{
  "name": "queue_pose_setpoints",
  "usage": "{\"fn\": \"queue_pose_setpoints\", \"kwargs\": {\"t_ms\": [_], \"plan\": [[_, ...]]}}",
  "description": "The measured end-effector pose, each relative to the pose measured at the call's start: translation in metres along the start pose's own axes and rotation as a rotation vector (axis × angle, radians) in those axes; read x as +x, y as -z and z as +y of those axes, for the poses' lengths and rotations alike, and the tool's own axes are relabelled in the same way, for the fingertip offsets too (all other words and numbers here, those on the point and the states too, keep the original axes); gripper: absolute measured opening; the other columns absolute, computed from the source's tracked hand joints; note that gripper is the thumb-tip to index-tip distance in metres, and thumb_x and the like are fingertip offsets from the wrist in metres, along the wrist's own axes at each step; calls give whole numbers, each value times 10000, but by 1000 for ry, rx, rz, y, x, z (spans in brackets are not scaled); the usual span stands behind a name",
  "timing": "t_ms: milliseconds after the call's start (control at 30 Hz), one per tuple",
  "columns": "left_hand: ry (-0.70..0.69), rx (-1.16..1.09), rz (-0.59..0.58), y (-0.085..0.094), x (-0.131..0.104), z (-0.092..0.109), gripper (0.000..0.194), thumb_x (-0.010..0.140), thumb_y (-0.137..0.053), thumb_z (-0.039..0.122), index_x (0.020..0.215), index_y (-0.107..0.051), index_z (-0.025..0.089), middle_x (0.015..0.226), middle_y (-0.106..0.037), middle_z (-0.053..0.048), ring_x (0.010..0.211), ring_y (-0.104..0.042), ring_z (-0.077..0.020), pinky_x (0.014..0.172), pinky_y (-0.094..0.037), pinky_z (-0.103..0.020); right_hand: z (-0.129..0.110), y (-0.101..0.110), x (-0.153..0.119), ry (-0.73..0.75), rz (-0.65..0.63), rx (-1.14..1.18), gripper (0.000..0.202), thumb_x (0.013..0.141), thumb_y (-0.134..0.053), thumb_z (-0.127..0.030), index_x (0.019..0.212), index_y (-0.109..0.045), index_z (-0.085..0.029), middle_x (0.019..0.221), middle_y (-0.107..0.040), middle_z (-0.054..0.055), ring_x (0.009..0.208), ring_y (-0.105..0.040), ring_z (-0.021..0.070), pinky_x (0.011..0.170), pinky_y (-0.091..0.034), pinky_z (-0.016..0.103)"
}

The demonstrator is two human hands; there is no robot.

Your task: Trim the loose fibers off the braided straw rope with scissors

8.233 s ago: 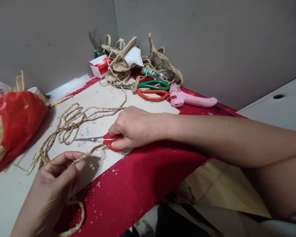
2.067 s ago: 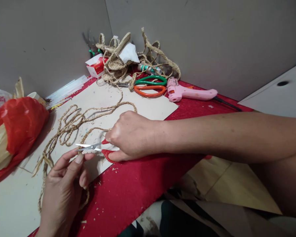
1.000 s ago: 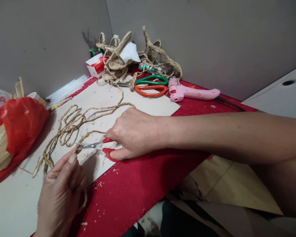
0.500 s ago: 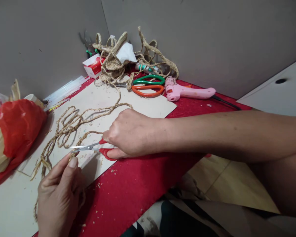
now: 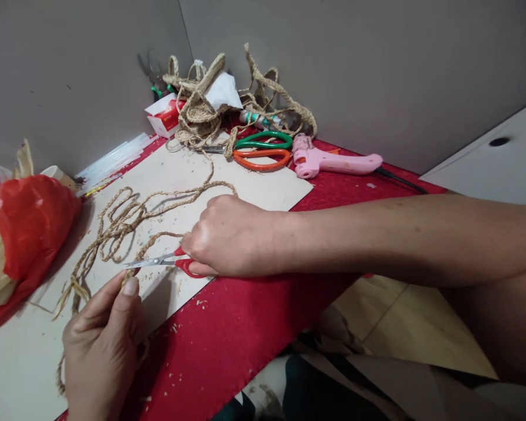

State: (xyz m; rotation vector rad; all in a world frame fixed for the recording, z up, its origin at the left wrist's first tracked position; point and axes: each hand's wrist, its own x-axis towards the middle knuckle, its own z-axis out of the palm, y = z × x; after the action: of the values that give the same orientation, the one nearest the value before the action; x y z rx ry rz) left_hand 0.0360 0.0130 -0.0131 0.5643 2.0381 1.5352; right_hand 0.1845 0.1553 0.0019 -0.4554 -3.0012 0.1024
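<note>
My left hand (image 5: 107,339) pinches a braided straw cord (image 5: 151,238) between thumb and fingers at the lower left. My right hand (image 5: 228,237) is closed on the red handles of small scissors (image 5: 156,261). Their blades lie across the cord just above my left thumb and look nearly closed. One stretch of cord runs from there to beneath my right hand. More of the same cord lies in loose loops on the pale board (image 5: 263,190), and some hangs below my left hand.
Behind lie green-and-orange-handled scissors (image 5: 263,159), a pink glue gun (image 5: 346,164) with a black cable, a rope heap (image 5: 197,114), a red-white box (image 5: 164,117) and pliers. A red plastic bag (image 5: 39,222) is at left, near clear sticks (image 5: 114,164). Scraps dot the red cloth (image 5: 228,345).
The scissors' blades have closed further on the cord, and the handles have come together within my right hand. My left hand keeps its pinch.
</note>
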Motion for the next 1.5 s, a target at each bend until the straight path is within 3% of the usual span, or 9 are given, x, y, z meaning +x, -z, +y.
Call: {"fn": "queue_pose_setpoints", "kwargs": {"t_ms": [400, 733, 1000, 1100, 1300, 1400, 1500], "plan": [[9, 31, 43, -5, -2, 3, 443, 584, -806, 410, 972, -725, 212, 445, -368, 94, 358, -285, -57, 294, -239, -153, 2, 3, 1, 3, -5, 6, 260, 880, -505, -311, 791, -704, -169, 655, -675, 62, 690, -611, 187, 510, -189, 276], [29, 52, 33, -5, -4, 3, 451, 590, -805, 444, 973, -721, 221, 449, -373, 91, 364, -293, -56, 303, -239, -150, 6, -12, 0, 49, 139, 1, 376, 842, -511, -466, 805, -716, -153, 561, -634, 69, 589, -566, 186, 515, -194, 274], [65, 47, -17, -1, 4, 0, 496, 531, -832, 447, 961, -731, 220, 421, -369, 90, 340, -276, -61, 287, -234, -166, 4, -1, 2, 21, 11, 31, 267, 856, -541, -371, 826, -717, -173, 607, -646, 47, 599, -550, 158, 510, -176, 270], [55, 43, 5, -3, 2, 1, 475, 549, -824, 442, 963, -734, 229, 431, -378, 86, 350, -288, -64, 292, -241, -165, 3, -1, 2, 23, 22, 47, 268, 864, -532, -346, 779, -704, -158, 618, -639, 46, 590, -518, 140, 519, -171, 271], [25, 35, 20, -5, -3, 2, 456, 575, -805, 449, 958, -730, 213, 467, -349, 84, 379, -290, -57, 311, -224, -149, 6, -12, 4, -48, 298, 440, 287, 860, -523, -384, 714, -625, -159, 616, -549, -22, 556, -391, 79, 543, -209, 250], [84, 16, -62, -2, -4, 1, 475, 553, -820, 455, 942, -711, 205, 459, -344, 87, 376, -295, -65, 310, -229, -163, 9, -20, 11, -62, 447, 681, 289, 848, -558, -407, 715, -567, -151, 658, -502, -39, 607, -378, 67, 591, -259, 227], [94, 14, -152, -1, -6, 0, 391, 598, -796, 463, 868, -685, 203, 456, -352, 82, 370, -295, -64, 320, -225, -165, 10, -26, 17, -33, 385, 1012, 365, 845, -554, -467, 672, -486, -153, 630, -429, -52, 594, -355, 60, 584, -290, 209]]}}
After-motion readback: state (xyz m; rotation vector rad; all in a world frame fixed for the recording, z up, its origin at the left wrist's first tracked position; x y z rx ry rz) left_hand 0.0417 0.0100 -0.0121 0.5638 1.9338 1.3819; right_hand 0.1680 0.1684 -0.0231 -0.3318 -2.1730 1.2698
